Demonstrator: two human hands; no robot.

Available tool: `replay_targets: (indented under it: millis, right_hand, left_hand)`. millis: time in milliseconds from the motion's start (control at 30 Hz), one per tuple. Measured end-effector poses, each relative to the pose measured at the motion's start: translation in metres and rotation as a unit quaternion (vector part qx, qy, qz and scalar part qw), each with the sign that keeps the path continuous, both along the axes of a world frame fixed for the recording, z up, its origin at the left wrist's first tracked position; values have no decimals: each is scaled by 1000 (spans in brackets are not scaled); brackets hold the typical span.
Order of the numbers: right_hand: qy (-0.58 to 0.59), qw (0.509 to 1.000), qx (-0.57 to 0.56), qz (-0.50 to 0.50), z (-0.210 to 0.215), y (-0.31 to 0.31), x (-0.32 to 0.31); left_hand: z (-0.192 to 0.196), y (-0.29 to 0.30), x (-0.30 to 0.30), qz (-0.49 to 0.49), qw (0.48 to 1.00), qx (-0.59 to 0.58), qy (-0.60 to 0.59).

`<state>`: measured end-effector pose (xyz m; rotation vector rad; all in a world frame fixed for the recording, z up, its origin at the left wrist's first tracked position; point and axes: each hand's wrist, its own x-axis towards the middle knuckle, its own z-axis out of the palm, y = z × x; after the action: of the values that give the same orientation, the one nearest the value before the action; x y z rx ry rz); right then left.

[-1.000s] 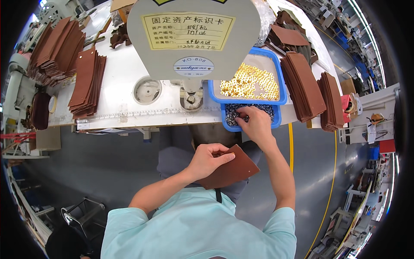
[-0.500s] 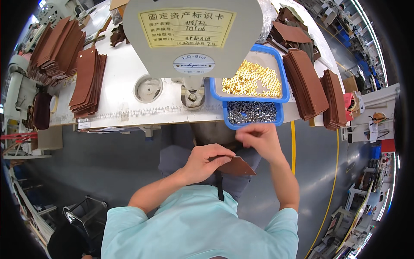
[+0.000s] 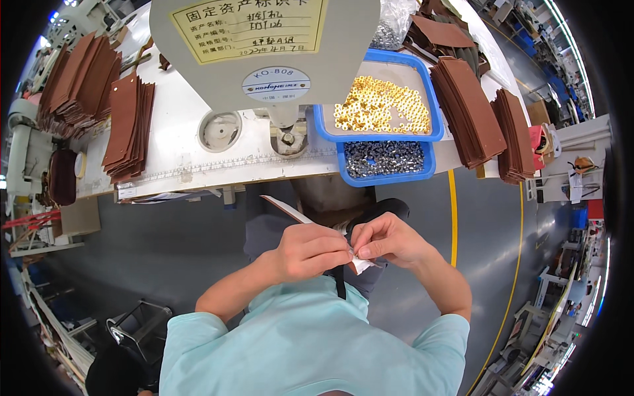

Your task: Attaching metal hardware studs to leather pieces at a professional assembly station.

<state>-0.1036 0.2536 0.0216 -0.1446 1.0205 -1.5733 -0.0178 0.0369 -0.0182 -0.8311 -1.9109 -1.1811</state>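
Left hand point(image 3: 309, 251) is curled tight around a thin brown leather piece point(image 3: 290, 210), holding it edge-up over the lap, well below the bench's front edge. Right hand point(image 3: 386, 239) pinches the same piece at its near end, fingertips point(image 3: 360, 251) touching the left's. Up on the bench point(image 3: 198, 173), a pale rectangular yellow label point(image 3: 247, 25) and a round white sticker point(image 3: 275, 84) sit on the grey machine head point(image 3: 264, 53). Blue tray of gold rivets point(image 3: 382, 109) sits beside it, blue tray of silver ones point(image 3: 385, 160) at the front edge. Brown leather stacks point(image 3: 129, 122) at the left end, more stacks point(image 3: 467, 112) right.
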Motion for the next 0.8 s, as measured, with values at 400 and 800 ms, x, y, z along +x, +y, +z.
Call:
replay_targets:
  millis: [400, 800]
  right_hand:
    - [253, 965, 72, -26, 15, -1, 13]
    - [628, 770, 101, -51, 16, -2, 35]
  left_hand:
    - [-3, -1, 4, 10, 999, -20, -27]
    - [-8, 1, 5, 10, 998, -23, -57]
